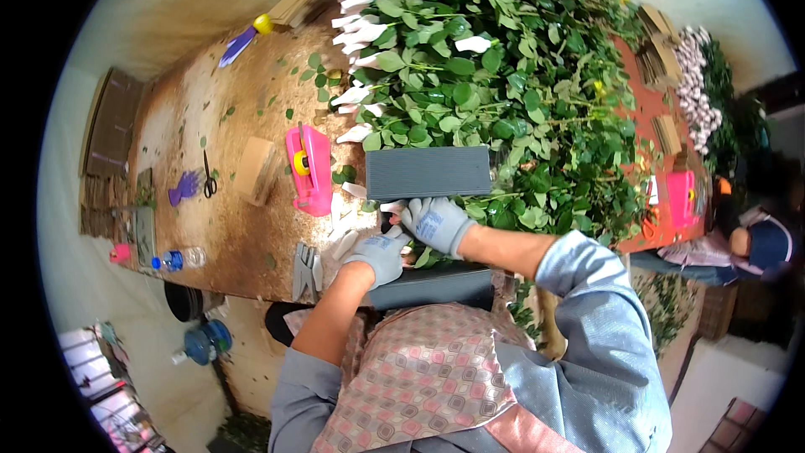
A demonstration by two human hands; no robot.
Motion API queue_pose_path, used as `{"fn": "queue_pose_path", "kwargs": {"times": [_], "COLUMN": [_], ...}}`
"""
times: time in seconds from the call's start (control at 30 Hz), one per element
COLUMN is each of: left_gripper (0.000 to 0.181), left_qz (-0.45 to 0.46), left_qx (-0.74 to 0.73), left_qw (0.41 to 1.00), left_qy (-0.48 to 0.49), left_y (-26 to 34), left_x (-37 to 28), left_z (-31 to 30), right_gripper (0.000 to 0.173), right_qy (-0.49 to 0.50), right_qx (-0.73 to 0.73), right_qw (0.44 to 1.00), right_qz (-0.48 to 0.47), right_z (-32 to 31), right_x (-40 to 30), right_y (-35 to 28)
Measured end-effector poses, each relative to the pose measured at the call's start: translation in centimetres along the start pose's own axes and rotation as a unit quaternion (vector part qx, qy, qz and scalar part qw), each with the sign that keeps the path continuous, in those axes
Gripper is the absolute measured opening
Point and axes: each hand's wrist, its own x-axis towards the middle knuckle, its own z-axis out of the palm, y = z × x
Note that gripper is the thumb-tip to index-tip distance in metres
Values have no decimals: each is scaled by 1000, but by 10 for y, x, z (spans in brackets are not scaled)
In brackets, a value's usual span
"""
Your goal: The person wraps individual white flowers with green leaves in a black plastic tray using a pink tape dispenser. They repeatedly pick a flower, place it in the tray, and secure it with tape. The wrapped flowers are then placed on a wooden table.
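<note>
My left hand (380, 257) and my right hand (437, 226), both in grey work gloves, are close together between two dark grey ribbed blocks. The upper block (427, 173) lies just beyond my right hand; the lower block (434, 286) is against the table's near edge. A pinkish rose bud (394, 218) shows at the fingertips of my right hand. Beside the fingers of my left hand is another bud (409, 259), with green leaves (426, 258) under my right palm. The gloves hide how firmly either hand grips. White sleeves (343, 217) lie left of my hands.
Sleeved roses (478, 75) are heaped beyond the blocks. Leftward are a pink tape dispenser (311, 170), cardboard pieces (256, 170), scissors (209, 182), a purple glove (184, 187), grey clamp-like tools (306, 270) and a water bottle (179, 259). Another person (748, 245) is at the right.
</note>
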Motion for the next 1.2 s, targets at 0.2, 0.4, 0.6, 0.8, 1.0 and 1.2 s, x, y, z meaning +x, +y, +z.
{"fn": "queue_pose_path", "kwargs": {"times": [0.2,0.4,0.6,0.8,1.0,1.2], "left_gripper": [47,27,15,22,21,59], "left_qz": [68,-60,-67,-185,-75,14], "left_qx": [17,89,127,182,134,-8], "left_qw": [983,969,968,951,988,1000], "left_qy": [171,224,208,166,33,3], "left_y": [-10,-26,-41,-57,2,-2], "left_x": [-3,18,28,11,-19,4], "left_z": [-8,-9,-1,-15,-58,5], "right_gripper": [27,26,32,37,45,49], "right_qy": [24,53,44,39,13,-18], "right_qx": [43,22,-14,-22,-82,-65], "right_qw": [999,998,998,998,995,995], "right_qz": [0,-8,-35,-37,-60,-67], "right_z": [43,46,42,46,47,53], "right_x": [-2,-3,-4,0,-1,0], "right_y": [10,13,16,16,18,14]}}
